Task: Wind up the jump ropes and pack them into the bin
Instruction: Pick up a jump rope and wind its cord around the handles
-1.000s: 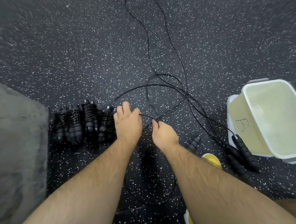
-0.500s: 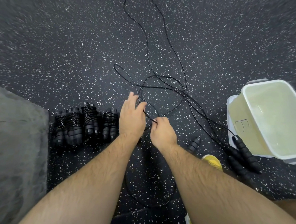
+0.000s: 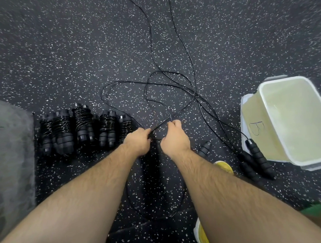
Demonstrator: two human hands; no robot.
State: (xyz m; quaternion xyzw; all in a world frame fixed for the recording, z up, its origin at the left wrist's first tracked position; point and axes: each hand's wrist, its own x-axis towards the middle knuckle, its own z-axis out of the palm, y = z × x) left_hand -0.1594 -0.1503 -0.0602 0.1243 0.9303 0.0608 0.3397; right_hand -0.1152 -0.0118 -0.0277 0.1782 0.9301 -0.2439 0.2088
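**Black cord pinched btwn both hands, bin off to the R**

The thin black jump rope cord (image 3: 194, 96) is in both my hands. My L hand (image 3: 137, 141) has its fingers curled w/ the tips nipping the cord. My R hand (image 3: 174, 137), just beside it, is closed round the same cord at its top knuckles. A short taut stretch runs btwn the two hands.

From my R hand the cord climbs away in loose loops that cross each other ahead of both hands, then trail off far beyond them. Another loop lies on the speckled rubber floor (image 3: 59, 52) under my forearms, nearer me than the hands.

Right beside my L hand, on its outer side, sits a row of wound rope bundles (image 3: 82, 129), cord wrapped round the handles, the nearest one almost touching the hand. Past them is a grey mat (image 3: 9, 157).

Near my R wrist lies a lone black handle (image 3: 204, 148). Further R a pair of foam handles (image 3: 258, 159) lies against the pale plastic bin (image 3: 263, 145). The bin stands well apart from my R hand, tilted, on its white lid (image 3: 245, 100).

Writing: only a hand-drawn "B" (image 3: 255, 128) on the bin's near wall. No brand I can read.

A yellow shoe (image 3: 224, 167) shows under my R forearm.
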